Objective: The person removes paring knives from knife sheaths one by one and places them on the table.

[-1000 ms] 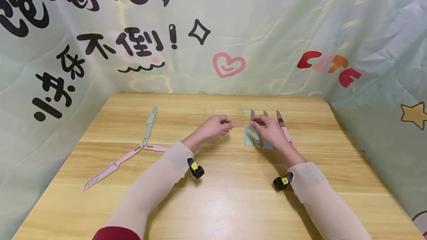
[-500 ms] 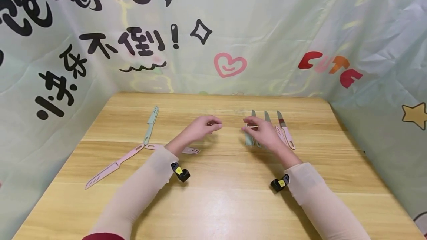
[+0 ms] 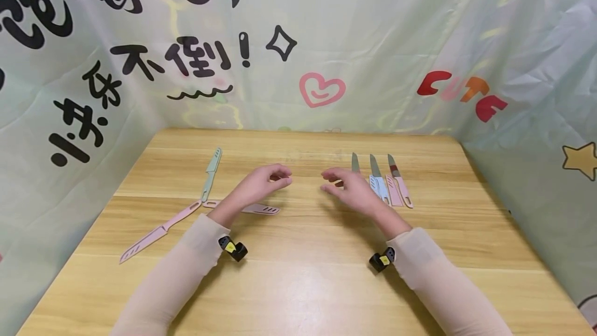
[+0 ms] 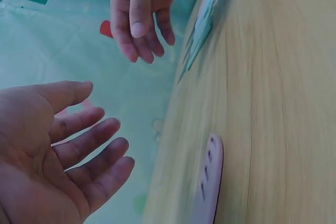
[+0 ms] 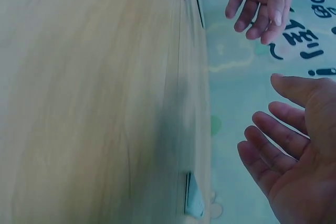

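My left hand (image 3: 261, 186) hovers above the table with relaxed fingers, holding nothing. Under its wrist lies a pink sheathed knife (image 3: 263, 209), partly hidden. Its handle end meets those of a green sheathed knife (image 3: 211, 175) and a longer pink sheathed knife (image 3: 160, 232). My right hand (image 3: 352, 190), also holding nothing, is raised at the left of three bare-bladed knives. It covers most of the leftmost knife (image 3: 355, 162). Beside that lie a blue-handled knife (image 3: 375, 166) and a pink-handled knife (image 3: 402, 187), with a blue sheath (image 3: 374, 184) and a pink sheath (image 3: 393, 191) near them.
The knives lie on a wooden table (image 3: 303, 279). A printed fabric curtain (image 3: 373, 40) stands along its back and sides. Each sleeve cuff carries a small black camera (image 3: 233, 249).
Both hands have moved left. The right hand has come off the blue and pink knives and sheaths, now uncovered. The left hand has gone further from the right group of knives.
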